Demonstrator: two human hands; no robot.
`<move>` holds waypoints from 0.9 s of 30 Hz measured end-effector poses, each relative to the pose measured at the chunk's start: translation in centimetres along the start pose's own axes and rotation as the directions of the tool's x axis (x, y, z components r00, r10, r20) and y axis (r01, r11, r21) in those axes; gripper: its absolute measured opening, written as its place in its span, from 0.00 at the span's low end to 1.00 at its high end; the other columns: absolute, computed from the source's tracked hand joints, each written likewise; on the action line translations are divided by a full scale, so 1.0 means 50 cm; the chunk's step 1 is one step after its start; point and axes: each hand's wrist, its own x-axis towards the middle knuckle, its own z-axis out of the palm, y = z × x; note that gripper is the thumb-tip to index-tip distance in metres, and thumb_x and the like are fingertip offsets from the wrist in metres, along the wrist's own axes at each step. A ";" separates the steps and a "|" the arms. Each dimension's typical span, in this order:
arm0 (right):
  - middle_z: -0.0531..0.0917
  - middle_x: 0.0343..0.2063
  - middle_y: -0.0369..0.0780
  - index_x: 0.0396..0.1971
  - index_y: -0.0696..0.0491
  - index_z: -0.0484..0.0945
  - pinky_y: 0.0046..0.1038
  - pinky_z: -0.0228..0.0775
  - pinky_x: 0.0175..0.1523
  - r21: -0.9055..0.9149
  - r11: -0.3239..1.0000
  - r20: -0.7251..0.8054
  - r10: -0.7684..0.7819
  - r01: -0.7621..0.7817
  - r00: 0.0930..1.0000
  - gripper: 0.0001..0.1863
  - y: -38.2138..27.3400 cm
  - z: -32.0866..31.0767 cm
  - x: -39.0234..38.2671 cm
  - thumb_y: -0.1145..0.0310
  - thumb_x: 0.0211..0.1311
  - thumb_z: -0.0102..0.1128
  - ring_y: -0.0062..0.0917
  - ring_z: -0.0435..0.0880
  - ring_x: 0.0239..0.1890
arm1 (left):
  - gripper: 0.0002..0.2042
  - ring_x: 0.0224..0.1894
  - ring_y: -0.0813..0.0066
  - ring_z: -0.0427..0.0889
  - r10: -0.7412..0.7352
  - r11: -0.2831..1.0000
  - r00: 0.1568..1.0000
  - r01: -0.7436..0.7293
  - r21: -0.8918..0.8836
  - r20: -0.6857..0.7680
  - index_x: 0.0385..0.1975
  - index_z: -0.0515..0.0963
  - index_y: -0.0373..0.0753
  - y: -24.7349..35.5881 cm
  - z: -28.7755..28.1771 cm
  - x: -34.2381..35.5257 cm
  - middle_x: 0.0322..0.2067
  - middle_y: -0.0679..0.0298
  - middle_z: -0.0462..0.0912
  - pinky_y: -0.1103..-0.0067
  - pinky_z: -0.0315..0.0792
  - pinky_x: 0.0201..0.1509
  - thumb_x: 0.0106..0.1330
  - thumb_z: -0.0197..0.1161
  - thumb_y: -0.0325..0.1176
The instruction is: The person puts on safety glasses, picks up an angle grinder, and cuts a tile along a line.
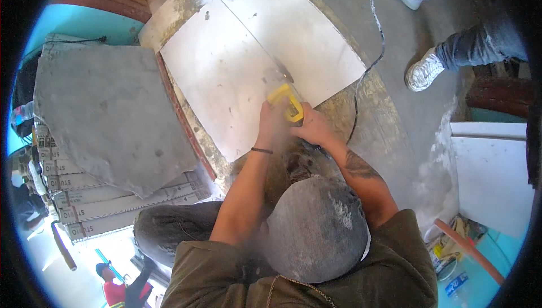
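Head view: both hands wrapped tight on yellow angle grinder [286,100], left hand [270,122] at 9 o'clock of it, right hand [311,128] at 4, prob. to steady the disc on the cut line in white tile [226,77]. Tile lies flat on floor. Cord [370,62] trails toward 1 o'clock. Grey slab [107,110] on boxes at 9; another person's shoes [422,71] at 2.

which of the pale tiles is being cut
The big white tile on the floor under the yellow grinder; the other white tile lies apart at the right, untouched.
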 end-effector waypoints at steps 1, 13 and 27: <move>0.84 0.44 0.58 0.56 0.60 0.71 0.45 0.75 0.55 -0.001 1.000 0.002 -0.001 0.001 1.000 0.40 0.004 0.002 -0.001 0.55 0.44 0.73 0.54 0.83 0.50 | 0.18 0.44 0.67 0.86 -0.014 0.998 1.000 0.015 0.059 -0.010 0.54 0.70 0.31 -0.002 -0.003 0.000 0.46 0.56 0.82 0.72 0.84 0.40 0.73 0.63 0.35; 0.83 0.44 0.58 0.56 0.59 0.70 0.45 0.75 0.54 -0.027 0.999 0.036 0.035 -0.034 0.999 0.41 0.013 0.000 -0.001 0.55 0.43 0.75 0.54 0.83 0.49 | 0.19 0.47 0.68 0.85 -0.010 1.000 1.000 0.010 -0.009 0.002 0.55 0.70 0.29 -0.006 0.006 -0.003 0.48 0.55 0.82 0.72 0.83 0.47 0.73 0.64 0.33; 0.85 0.43 0.55 0.58 0.57 0.71 0.43 0.76 0.53 -0.111 0.991 0.030 0.080 -0.076 0.996 0.40 -0.009 -0.006 0.015 0.54 0.46 0.74 0.51 0.84 0.49 | 0.23 0.49 0.65 0.85 -0.111 0.994 0.994 0.111 0.024 -0.023 0.58 0.68 0.33 -0.001 -0.019 0.022 0.50 0.55 0.81 0.70 0.83 0.50 0.72 0.66 0.40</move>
